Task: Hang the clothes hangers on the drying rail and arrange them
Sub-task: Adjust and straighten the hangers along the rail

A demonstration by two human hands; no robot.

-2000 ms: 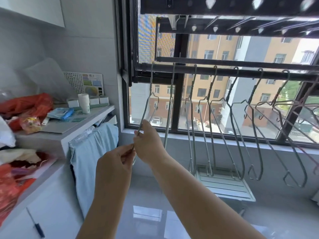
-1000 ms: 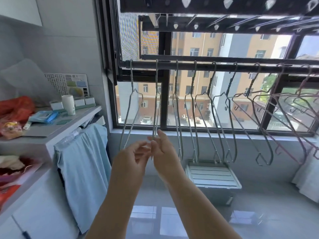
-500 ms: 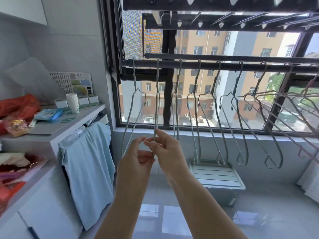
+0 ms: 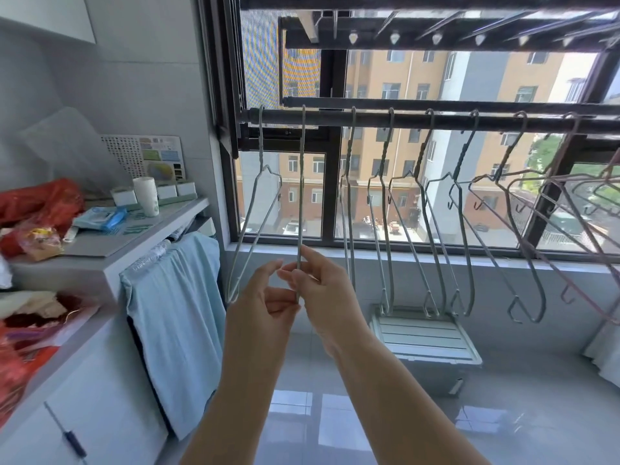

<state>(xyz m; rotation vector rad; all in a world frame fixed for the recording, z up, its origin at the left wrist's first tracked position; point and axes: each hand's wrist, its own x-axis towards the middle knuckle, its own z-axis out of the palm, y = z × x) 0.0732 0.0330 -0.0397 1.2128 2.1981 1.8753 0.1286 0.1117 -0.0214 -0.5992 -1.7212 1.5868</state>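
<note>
Second hanger (image 4: 302,162) on drying rail (image 4: 402,117) at 12 o'clock, right hand (image 4: 322,290) with fingers pinching its lower wire, left hand (image 4: 261,307) with fingers curled beside it, grip unclear, both hands shifted over from leftmost hanger (image 4: 260,142), chart (image 4: 151,156) at 10 o'clock, print unreadable

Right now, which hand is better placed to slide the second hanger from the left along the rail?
Right. The right hand pinches that hanger low on its wire. The left hand is beside it; whether it grips is unclear.
</note>
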